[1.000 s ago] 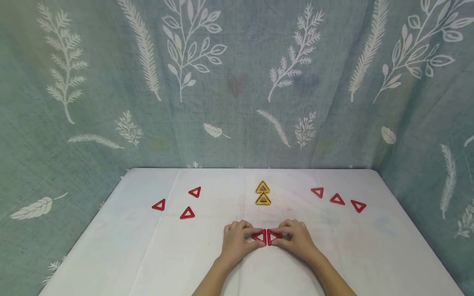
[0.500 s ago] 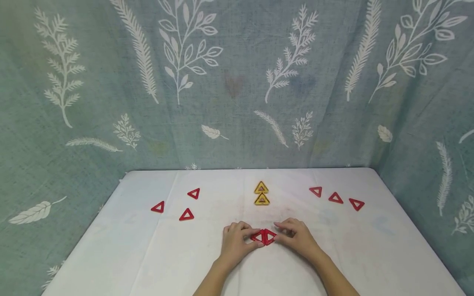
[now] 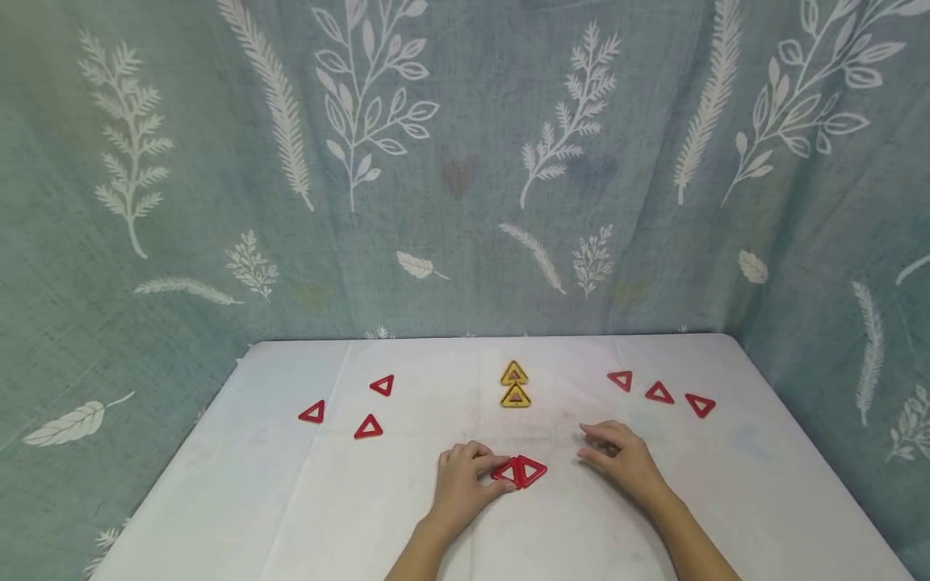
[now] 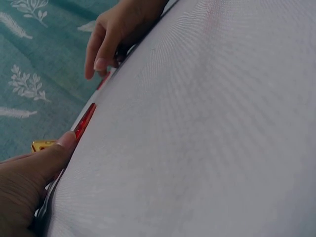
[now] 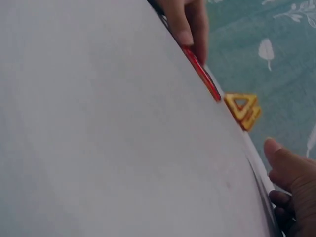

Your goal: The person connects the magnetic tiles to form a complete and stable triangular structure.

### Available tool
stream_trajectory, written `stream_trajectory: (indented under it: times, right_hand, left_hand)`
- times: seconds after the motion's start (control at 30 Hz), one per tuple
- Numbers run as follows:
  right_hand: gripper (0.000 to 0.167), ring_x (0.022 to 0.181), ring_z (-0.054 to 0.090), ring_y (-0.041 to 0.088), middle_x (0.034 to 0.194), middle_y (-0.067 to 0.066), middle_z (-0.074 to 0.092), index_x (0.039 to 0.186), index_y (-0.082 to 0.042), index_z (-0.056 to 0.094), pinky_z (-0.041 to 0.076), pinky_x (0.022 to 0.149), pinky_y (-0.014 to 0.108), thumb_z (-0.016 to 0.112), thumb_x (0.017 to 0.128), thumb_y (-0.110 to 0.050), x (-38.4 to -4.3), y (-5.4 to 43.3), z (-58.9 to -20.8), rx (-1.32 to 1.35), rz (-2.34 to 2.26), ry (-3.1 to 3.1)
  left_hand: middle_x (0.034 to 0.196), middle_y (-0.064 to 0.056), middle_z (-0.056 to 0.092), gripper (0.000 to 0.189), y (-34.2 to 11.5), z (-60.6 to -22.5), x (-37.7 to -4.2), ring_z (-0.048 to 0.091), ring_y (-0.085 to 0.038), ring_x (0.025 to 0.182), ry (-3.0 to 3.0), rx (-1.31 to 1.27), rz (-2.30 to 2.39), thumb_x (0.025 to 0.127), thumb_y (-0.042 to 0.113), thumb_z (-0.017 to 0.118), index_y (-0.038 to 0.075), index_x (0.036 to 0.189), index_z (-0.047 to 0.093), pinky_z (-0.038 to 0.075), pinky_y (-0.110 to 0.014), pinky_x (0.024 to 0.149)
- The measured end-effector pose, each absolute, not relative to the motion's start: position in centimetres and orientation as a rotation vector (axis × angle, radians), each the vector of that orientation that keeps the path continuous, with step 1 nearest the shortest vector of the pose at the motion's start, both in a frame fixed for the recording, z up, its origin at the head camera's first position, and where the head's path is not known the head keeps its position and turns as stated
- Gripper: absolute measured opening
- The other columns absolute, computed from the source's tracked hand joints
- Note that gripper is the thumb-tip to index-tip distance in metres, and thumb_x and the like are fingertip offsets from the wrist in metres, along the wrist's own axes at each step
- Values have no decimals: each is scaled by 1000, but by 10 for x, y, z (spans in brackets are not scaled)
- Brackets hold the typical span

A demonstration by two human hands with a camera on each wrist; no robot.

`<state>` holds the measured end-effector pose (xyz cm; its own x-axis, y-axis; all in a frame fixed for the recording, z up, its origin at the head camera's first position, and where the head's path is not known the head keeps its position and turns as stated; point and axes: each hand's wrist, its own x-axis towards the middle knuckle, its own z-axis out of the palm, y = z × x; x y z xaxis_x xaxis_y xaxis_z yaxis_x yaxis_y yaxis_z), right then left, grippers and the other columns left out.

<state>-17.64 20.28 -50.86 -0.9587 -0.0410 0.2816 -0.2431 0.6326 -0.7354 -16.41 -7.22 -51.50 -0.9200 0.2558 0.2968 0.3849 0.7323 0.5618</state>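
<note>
Lower centre, left hand pinches a red triangle against its twin; right hand empty, fingers apart. Joining seems in hand; next probably calls for a fresh reach

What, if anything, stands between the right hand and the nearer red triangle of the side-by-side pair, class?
Nothing visible does: in the head view, only white tabletop separates the right hand from the nearer red triangle. The yellow triangles lie farther back, outside that path.

Grey-green cloth with white leaf sprigs fills the upper frame; below are a white table, eight red triangles and two yellow triangles.
</note>
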Motion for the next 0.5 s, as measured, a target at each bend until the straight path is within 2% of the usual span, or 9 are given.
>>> stream_trajectory:
  times: [0.1, 0.2, 0.37, 0.5]
  right_hand:
    - [41, 90, 61, 15, 98, 0, 67, 110, -9, 70, 50, 77, 21, 81, 72, -21, -176, 218, -509, 201, 1192, -2589]
    - [41, 91, 60, 12, 100, 1, 67, 111, -9, 70, 48, 77, 16, 80, 74, -23, -174, 233, -510, 168, 1150, -2575]
    - [42, 91, 53, -7, 105, 5, 65, 114, -8, 69, 40, 76, 3, 79, 76, -22, -171, 260, -512, 89, 1132, -2553]
    - [43, 90, 43, -17, 111, 7, 62, 117, -7, 66, 33, 76, -2, 75, 81, -27, -164, 281, -511, -45, 1121, -2553]
  left_hand:
    - [89, 15, 54, 38, -72, -516, -164, 44, -7, 86, -2742, -510, -947, 70, 45, 78, 26, 103, 74, 31, -38, 86]
    - [89, 15, 53, 38, -73, -515, -164, 43, -7, 86, -2743, -514, -954, 70, 45, 78, 26, 103, 74, 31, -39, 86]
    - [89, 15, 53, 38, -74, -514, -163, 43, -6, 86, -2742, -520, -966, 70, 45, 78, 27, 102, 74, 31, -39, 86]
    - [90, 15, 53, 38, -73, -514, -163, 43, -6, 86, -2740, -523, -978, 69, 46, 78, 27, 102, 74, 31, -38, 85]
